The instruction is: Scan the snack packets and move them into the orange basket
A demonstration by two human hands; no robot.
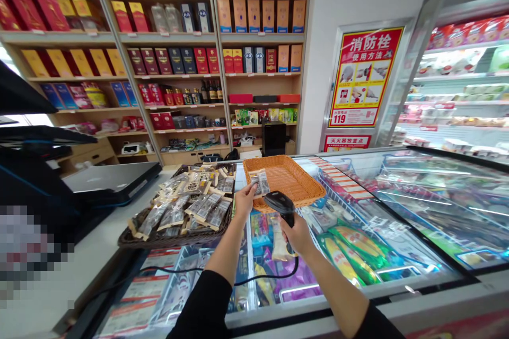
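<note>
My left hand (244, 200) pinches a small clear snack packet (261, 182) with dark contents, over the near left corner of an orange wicker basket (294, 175). In my right hand (296, 233) is a black barcode scanner (279, 202), its head tilted toward the packet and its cord (274, 277) trailing left. No other packet shows in the orange basket. To the left, a dark brown wicker basket (159, 241) holds a heap of similar packets (194, 186). Both baskets rest on the glass top of a chest freezer.
Frozen goods lie under the freezer glass (413, 222), which stretches to the right. A weighing scale (115, 180) stands at the left on a counter (35, 296). Shelves of boxed bottles (175, 61) line the back wall, and a lit display fridge (461, 90) is at the right.
</note>
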